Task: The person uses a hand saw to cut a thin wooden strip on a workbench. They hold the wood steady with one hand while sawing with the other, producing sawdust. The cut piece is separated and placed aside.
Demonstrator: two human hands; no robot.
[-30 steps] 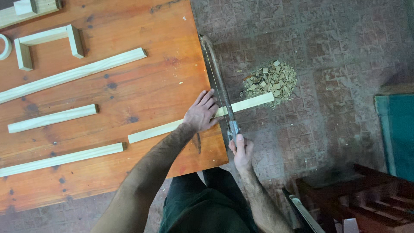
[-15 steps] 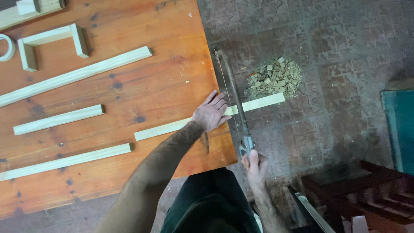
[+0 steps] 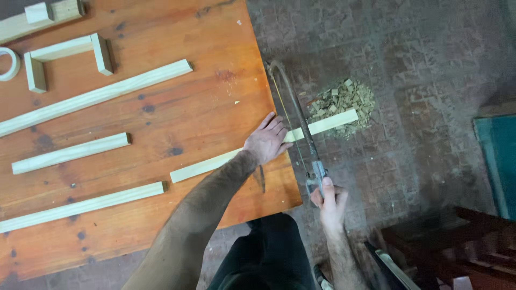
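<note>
1. From my remote seat I see the left hand [image 3: 267, 141] spread flat, palm down, pressing a long pale wooden strip [image 3: 215, 164] onto the orange-stained counter [image 3: 177, 107], right at the counter's edge.

2. The strip lies slantwise across the counter's near right corner; its free end [image 3: 336, 121] juts out over the tiled floor [image 3: 419, 80], above a heap of small wood offcuts [image 3: 344, 99].

3. The right hand [image 3: 329, 201] is closed around the handle of a bow-framed hand saw [image 3: 301, 134], whose thin blade crosses the strip just beyond the counter's edge, close beside the left fingertips.

4. I judge the strip light, stiff and dry, smooth enough to slide under the saw unless it is pinned hard. The best hold looks to be where the left hand already bears down, next to the cut line but clear of the blade.

5. The overhanging end is unsupported, so I expect it to flex or chatter, and such a slender section could splinter near the cut.

6. The saw's frame looks thin and springy; I would grip it firmly at the handle only.

7. Further left lie three more loose strips [image 3: 70, 153], a small U-shaped wooden frame [image 3: 64, 51] and a white ring [image 3: 8, 64] at the picture's edge, all well apart from both hands.
</note>
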